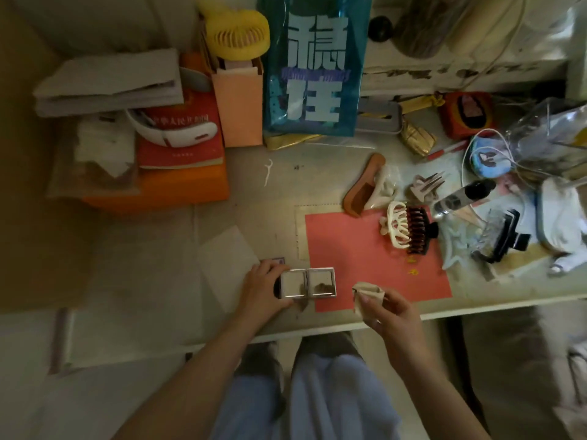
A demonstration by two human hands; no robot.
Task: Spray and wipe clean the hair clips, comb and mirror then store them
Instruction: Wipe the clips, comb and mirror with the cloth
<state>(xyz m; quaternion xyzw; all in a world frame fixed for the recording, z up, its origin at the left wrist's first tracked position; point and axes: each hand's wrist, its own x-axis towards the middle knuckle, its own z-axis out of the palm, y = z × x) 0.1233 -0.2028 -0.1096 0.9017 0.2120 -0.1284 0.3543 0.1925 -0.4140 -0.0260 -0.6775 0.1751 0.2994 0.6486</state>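
Near the tabletop (254,185) edge, an opened folding mirror (306,283) is gripped by the left hand (263,289); a cloth (368,296) is pinched in the right hand (392,315) fingers.

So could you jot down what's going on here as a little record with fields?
left hand: holds the open folding mirror on the table
right hand: pinches a crumpled wipe
pink mat: partly under the mirror; cream claw clip and dark claw clip on it
comb: brown, beyond the mat
spray bottle: lying on its side, right of the clips
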